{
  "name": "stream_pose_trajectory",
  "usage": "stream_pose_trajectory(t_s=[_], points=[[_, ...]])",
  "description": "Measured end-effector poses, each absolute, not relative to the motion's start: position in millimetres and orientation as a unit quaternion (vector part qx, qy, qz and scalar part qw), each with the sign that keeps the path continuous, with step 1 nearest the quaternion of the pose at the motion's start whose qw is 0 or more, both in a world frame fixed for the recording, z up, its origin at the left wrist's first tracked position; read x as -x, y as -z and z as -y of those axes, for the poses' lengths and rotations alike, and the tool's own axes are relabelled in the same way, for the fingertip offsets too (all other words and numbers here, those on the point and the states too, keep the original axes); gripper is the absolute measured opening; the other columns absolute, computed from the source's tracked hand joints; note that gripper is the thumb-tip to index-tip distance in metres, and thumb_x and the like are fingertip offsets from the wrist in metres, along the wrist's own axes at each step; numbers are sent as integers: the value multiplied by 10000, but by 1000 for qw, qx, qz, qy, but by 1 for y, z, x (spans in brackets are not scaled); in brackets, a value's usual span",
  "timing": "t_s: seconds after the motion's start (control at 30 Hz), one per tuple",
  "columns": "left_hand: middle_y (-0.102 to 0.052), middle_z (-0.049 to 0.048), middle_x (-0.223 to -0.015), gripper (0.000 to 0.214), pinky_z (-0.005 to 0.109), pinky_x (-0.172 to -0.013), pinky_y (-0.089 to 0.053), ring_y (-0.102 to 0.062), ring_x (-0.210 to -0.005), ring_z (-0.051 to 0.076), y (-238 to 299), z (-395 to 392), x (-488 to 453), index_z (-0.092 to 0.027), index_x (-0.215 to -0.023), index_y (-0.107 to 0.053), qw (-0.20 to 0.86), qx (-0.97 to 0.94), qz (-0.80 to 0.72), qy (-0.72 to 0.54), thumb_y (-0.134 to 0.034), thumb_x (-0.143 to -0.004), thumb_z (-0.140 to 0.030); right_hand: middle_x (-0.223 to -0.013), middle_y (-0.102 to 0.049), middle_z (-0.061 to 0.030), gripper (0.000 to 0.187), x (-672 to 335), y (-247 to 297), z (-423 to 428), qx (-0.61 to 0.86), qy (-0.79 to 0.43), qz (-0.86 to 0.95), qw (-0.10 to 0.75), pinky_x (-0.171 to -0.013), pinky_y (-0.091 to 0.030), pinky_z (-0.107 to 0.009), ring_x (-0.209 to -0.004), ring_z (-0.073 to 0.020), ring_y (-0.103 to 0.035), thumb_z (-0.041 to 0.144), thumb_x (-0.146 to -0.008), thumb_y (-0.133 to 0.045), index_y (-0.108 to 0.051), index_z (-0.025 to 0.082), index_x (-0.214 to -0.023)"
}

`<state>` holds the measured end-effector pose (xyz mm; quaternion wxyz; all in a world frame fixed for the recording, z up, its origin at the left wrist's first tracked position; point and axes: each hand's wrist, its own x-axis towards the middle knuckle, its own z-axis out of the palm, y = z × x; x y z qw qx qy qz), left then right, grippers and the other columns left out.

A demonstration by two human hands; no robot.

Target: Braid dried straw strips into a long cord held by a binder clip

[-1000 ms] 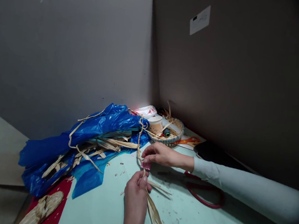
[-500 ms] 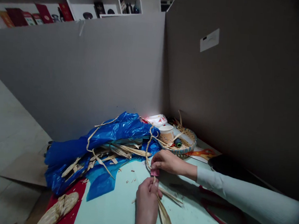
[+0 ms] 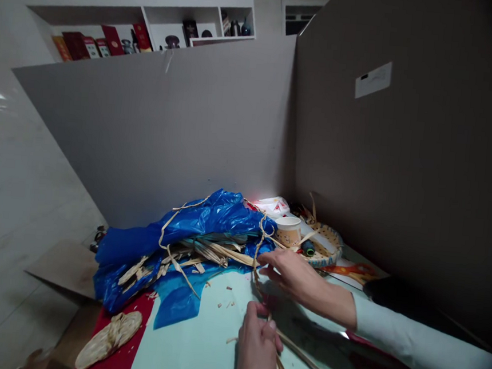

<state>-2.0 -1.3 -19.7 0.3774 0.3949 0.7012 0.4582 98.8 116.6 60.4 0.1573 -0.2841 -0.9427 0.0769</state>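
My left hand (image 3: 258,343) is closed in a pinch on flat dried straw strips (image 3: 300,353), whose loose ends trail towards me and to the right. From the top of this grip a twisted straw cord (image 3: 259,246) runs up over the blue bag. A small pink piece (image 3: 268,302) shows dimly between my hands, mostly in shadow. My right hand (image 3: 296,278) hovers above it with fingers loosely bent and apart, the fingertips beside the cord. Whether they touch the cord I cannot tell.
A blue plastic bag (image 3: 221,219) spills dried straw (image 3: 210,250) at the left. A woven straw sole (image 3: 109,339) lies on red cloth (image 3: 142,319). Behind my right hand are a paper cup (image 3: 288,233), a woven tray (image 3: 331,243) and orange-handled scissors (image 3: 356,272). Grey panels (image 3: 209,118) stand behind.
My right hand has come off the pink piece and lifted, its fingers loosening. My left hand keeps its pinch on the straw. The whole view has shifted, so things appear farther right.
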Motion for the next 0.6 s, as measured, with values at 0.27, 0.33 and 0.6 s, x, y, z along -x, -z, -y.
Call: stream_pose_trajectory(t_s=[0.27, 0.33, 0.6], points=[[-589, -23, -540, 123, 299, -693, -379, -584, -635, 196, 26, 0, -2, -243, -788, -400, 317, -454, -727, -408, -415, -822, -126, -832, -668, -179, 97, -16, -46, -146, 244, 49, 962, 108, -766, -330, -395, -911, -293, -543, 92, -782, -578, -666, 93, -824], [-592, -32, -535, 141, 295, -705, -373, -592, -665, 198, 24, 0, -3, -250, -774, -406, 325, -438, -731, -410, -446, -807, -119, -810, -669, -191, 105, -9, -36, -147, 254, 46, 961, 97, -753, -330, -399, -888, -299, -553, 53, -745, -577, -668, 89, -783], [-581, -25, -555, 127, 299, -666, -374, -583, -633, 201, 24, 0, -6, -241, -785, -436, 332, -416, -728, -432, -454, -797, -116, -780, -674, -160, 173, -23, -55, -149, 278, -58, 948, 143, -645, -305, -335, -769, -252, -578, 131, -836, -480, -651, 105, -821]])
